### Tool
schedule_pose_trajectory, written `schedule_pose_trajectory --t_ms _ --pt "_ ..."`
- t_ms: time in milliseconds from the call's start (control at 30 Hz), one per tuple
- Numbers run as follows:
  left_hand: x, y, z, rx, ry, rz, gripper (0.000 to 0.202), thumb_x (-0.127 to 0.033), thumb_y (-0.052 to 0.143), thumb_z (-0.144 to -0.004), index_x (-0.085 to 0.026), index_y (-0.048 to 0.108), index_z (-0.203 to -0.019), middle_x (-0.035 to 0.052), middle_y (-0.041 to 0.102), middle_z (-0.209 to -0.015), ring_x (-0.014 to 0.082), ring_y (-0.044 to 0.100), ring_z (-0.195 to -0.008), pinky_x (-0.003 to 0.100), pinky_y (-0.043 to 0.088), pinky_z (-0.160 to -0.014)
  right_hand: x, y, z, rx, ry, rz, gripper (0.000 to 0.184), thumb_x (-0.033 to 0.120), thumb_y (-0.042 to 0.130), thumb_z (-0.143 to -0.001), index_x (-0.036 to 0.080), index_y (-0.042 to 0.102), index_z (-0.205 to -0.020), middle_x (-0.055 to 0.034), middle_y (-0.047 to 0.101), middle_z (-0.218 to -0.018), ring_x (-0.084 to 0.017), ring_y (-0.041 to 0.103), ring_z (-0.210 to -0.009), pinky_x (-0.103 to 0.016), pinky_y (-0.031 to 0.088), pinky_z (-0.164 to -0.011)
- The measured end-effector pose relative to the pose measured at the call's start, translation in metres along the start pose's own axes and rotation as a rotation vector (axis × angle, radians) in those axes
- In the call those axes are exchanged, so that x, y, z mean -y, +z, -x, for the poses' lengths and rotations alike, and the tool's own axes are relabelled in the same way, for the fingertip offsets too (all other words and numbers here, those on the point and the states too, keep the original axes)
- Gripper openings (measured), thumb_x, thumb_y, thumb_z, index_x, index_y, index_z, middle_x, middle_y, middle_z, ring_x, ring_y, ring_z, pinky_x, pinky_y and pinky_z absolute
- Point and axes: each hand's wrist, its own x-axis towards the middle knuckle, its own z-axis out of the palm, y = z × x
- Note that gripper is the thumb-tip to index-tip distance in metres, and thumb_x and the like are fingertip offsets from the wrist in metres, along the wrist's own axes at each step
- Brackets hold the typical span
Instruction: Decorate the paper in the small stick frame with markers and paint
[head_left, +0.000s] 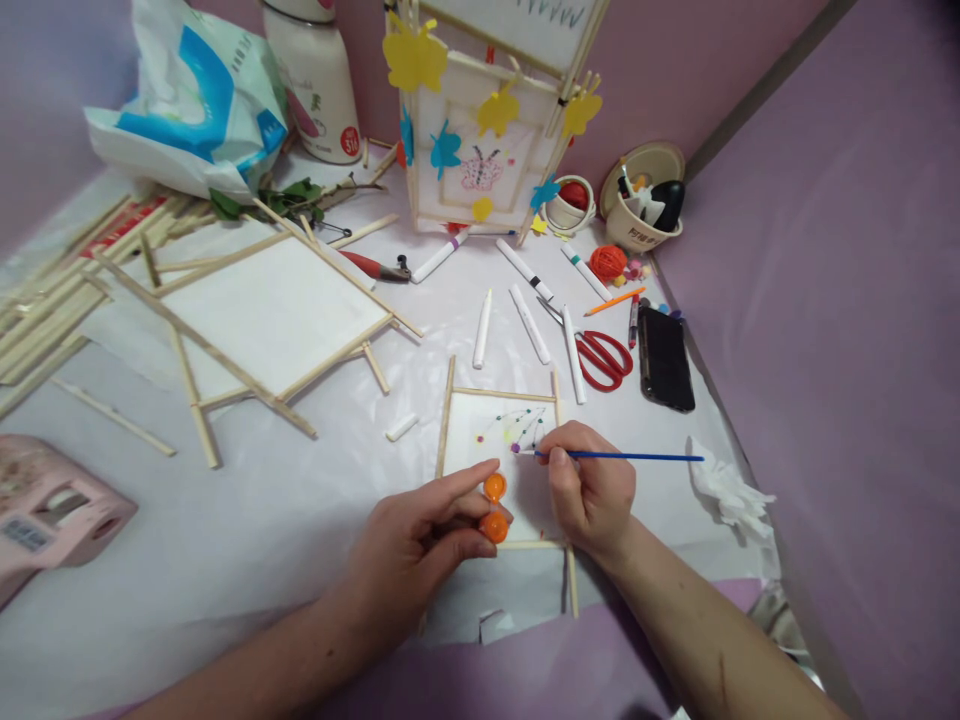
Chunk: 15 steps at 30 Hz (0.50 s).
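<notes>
A small wooden-stick frame with white paper [480, 415] lies in front of me, painted with thin lines and coloured dots. My right hand [592, 490] is closed on a thin blue paintbrush [637, 457], whose purple tip touches the paper near the dots. My left hand [416, 545] pinches a small orange paint pot [494, 508], its open lid beside it, at the paper's lower edge.
A larger stick-and-paper frame [262, 310] lies to the left, with loose sticks [45, 310] beyond it. A decorated paper lantern [480, 130] stands at the back. White markers [529, 320], red scissors [604, 358], a black phone [664, 357], a crumpled tissue [724, 490] and a pink tape dispenser [45, 505] lie around.
</notes>
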Motion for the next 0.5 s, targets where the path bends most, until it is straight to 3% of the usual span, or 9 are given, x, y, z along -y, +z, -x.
schedule_pose_trajectory --t_ms 500 --pt "0.0004 0.0000 -0.0004 0.005 -0.003 -0.004 0.052 -0.016 0.065 -0.079 -0.025 0.064 -0.130 -0.0025 0.077 -0.090 0.0148 0.070 -0.083 0.025 0.055 -0.078 -0.0012 0.0005 0.0011 0.015 0.009 0.008 0.016 0.011 0.046 -0.088 0.019 0.059 -0.084 -0.0015 0.061 -0.067 -0.016 0.057 -0.059 -0.028 0.045 -0.056"
